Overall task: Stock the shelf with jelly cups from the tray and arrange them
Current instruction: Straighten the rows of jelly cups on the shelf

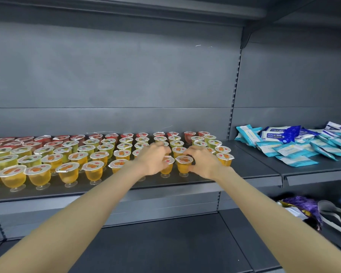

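The step in hand looks like the arranging part, not the fetching: both hands are at the front row of the jelly cups [98, 154], a little right of the middle of the frame. The left hand [153, 159] has its fingers curled round the neighbouring cup [167, 166], and the right hand [204, 163] is closed from the side on the orange jelly cup [183, 164]. The two cups stand just beside each other on their small feet on the shelf [246, 170].

The shelf carries many rows: red at the back, green in the middle, orange in front. The rows end near the hands, with bare shelf to the right of them. The tray is not in view. Blue wipe packets [295, 148] lie well apart, at the right edge.

I judge the stocking is far along. The next move calls for setting these two cups in line with the front row, upright and evenly spaced, without pushing the cups behind them.
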`<act>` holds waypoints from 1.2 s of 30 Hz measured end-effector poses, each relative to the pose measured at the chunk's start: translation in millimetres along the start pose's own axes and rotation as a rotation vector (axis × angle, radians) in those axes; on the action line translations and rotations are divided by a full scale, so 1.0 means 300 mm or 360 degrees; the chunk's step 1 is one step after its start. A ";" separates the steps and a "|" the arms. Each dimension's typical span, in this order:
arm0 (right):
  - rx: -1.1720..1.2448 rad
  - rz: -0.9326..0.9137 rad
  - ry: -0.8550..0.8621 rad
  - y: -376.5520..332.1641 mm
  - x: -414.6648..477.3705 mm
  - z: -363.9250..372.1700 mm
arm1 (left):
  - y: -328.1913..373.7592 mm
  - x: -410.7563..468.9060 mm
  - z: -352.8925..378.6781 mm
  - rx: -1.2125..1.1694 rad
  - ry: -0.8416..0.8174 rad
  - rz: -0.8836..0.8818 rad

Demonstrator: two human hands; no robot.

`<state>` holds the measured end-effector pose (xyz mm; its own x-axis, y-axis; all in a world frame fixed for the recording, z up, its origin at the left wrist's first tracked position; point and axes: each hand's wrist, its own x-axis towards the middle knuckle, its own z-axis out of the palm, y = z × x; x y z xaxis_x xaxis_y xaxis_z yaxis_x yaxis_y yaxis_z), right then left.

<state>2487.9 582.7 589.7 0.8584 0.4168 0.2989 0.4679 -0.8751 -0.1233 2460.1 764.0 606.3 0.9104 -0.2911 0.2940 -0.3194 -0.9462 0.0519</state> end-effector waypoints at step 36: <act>0.0403 -0.0189 -0.0190 0.803 0.612 0.021 | 0.067 0.910 0.276 -0.0547 -0.0281 -0.0152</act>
<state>2759.5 449.9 608.8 0.8060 0.5517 0.2142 0.5914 -0.7354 -0.3308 2724.1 653.7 608.5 0.9620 -0.2520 0.1052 -0.2730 -0.8766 0.3962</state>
